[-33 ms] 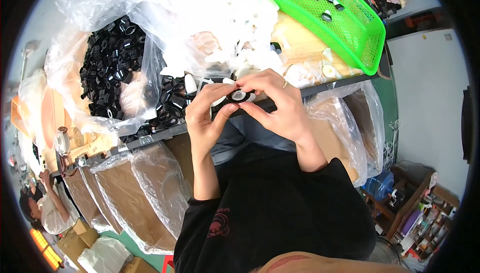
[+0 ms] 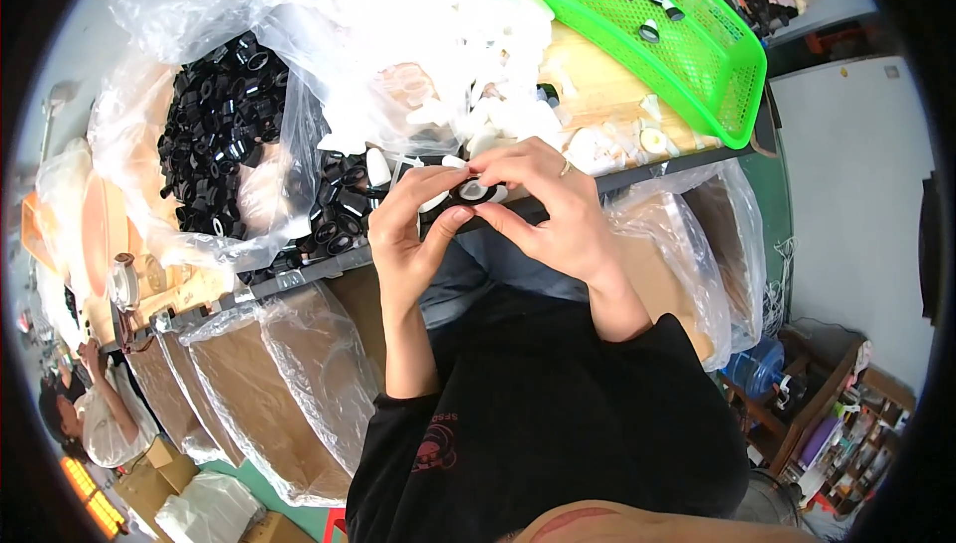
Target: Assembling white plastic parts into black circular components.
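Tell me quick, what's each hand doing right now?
Left hand: closed, fingertips pinching the small black-and-white round part.
Right hand: closed on the same part from the other side.

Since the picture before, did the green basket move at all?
No. The green basket sits in the same spot at the table's far right corner, against the table edge, with the same small caps inside.

Workbench [image 2: 588,95]: pale wooden top with dark metal front edge, running across the upper frame. On it: clear plastic bag of black ring-shaped caps [image 2: 214,135], upper left; heap of white plastic parts [image 2: 438,35] in clear bags, upper centre; green mesh basket [image 2: 697,65], upper right; loose black caps [image 2: 339,214] near the front edge.
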Available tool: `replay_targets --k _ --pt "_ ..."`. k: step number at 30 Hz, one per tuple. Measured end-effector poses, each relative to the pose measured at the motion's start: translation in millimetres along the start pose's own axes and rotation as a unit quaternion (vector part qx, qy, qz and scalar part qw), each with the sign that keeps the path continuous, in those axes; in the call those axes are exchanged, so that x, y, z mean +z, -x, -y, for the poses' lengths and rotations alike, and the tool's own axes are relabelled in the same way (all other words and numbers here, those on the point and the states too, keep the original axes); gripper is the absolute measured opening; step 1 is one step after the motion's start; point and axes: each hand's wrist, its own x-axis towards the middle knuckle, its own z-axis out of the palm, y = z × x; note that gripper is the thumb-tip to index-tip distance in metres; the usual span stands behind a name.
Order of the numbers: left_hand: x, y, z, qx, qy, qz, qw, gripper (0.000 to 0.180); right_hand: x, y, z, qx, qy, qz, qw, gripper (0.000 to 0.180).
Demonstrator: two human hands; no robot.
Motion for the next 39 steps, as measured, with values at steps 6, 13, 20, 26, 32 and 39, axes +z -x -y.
replay_targets --k 6,13,20,26,32,39 --pt "4 -1 1 0.027 -0.054 0.007 0.998 0.028 1 5 -6 -0.034 0.023 0.018 0.999 0.024" --pt "8 3 2 0.0 -0.087 0.004 0.996 0.027 5 15 -10 -0.022 0.042 -0.001 0.999 0.025" --pt "0 12 0 -0.043 -0.094 -0.059 0.993 0.022 -29 4 -74 0.181 0.066 -0.093 0.977 0.013" --pt "8 3 -9 0.007 -0.121 -0.045 0.992 0.022 -48 -5 -137 0.13 0.382 -0.063 0.913 0.01" --pt "10 0 -16 0.044 -0.145 -0.048 0.987 0.024 -37 -5 -130 0.086 0.407 -0.064 0.907 0.009" --pt "11 0 -20 0.064 -0.161 -0.052 0.984 0.025 -41 -10 -140 0.135 0.417 -0.066 0.897 0.01"
